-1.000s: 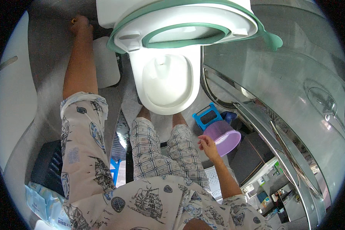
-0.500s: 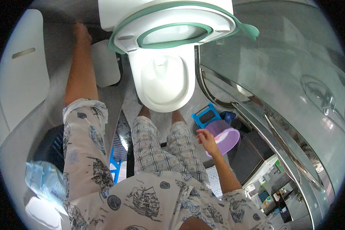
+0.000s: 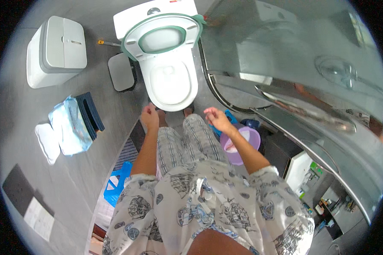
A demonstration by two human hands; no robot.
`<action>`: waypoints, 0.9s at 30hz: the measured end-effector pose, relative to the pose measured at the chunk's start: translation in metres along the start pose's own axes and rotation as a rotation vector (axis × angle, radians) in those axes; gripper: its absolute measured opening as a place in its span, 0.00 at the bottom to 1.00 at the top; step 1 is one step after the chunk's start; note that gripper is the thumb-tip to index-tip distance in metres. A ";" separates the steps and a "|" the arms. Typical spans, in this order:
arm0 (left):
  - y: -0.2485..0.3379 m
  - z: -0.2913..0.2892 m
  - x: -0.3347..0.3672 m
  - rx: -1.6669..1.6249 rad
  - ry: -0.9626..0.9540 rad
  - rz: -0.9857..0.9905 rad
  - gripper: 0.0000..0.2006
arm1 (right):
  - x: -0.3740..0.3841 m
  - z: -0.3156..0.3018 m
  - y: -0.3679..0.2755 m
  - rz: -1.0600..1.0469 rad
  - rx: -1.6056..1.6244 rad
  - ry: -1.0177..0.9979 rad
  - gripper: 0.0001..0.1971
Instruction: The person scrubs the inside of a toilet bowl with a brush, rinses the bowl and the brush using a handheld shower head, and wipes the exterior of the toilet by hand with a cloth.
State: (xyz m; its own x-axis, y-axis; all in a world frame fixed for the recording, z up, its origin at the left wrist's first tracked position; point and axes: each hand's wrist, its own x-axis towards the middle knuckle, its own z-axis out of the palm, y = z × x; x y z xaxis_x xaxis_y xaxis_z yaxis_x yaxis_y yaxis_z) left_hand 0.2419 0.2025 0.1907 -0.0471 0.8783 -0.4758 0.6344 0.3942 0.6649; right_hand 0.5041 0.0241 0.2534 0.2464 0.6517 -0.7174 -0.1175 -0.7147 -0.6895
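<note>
My left hand (image 3: 149, 117) hangs just left of the toilet bowl's near end, its fingers loosely curled in, with nothing visible in them. On the other side my right hand (image 3: 217, 119) hovers above a purple bucket (image 3: 253, 138) and a blue plastic stool (image 3: 230, 116). Its fingers are bent and slightly apart, holding nothing. Between and beyond the hands stands a white toilet (image 3: 169, 95). Its green-edged seat (image 3: 162, 27) is raised, and the bowl shows white inside.
A grey-topped bin (image 3: 121, 72) stands left of the toilet. On the left wall are a white dispenser box (image 3: 64, 42) and a blue-white tissue pack (image 3: 70, 127). A curved glass shower screen (image 3: 293, 55) with a metal rail bounds the right. Another blue stool (image 3: 118, 182) is at lower left.
My left arm, earlier stretched far out past the bin, has drawn back and down beside my leg. My right hand has risen slightly forward and left. The view has shifted, showing more left wall.
</note>
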 end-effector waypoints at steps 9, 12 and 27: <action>-0.033 -0.046 -0.094 0.072 0.032 0.337 0.11 | -0.056 -0.055 0.021 0.060 0.008 0.045 0.10; -0.021 -0.053 -0.088 0.071 -0.148 0.131 0.10 | -0.090 -0.065 0.047 0.040 0.045 0.115 0.10; -0.039 -0.072 -0.123 -0.144 -0.679 -0.187 0.10 | -0.280 0.001 0.234 0.341 0.141 0.393 0.09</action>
State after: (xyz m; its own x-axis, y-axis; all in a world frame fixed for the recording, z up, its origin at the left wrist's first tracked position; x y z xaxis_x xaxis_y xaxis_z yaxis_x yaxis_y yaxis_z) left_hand 0.1677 0.0986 0.2650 0.3748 0.4491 -0.8111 0.5527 0.5942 0.5844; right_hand 0.4060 -0.3257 0.2926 0.5101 0.2251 -0.8302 -0.3750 -0.8104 -0.4502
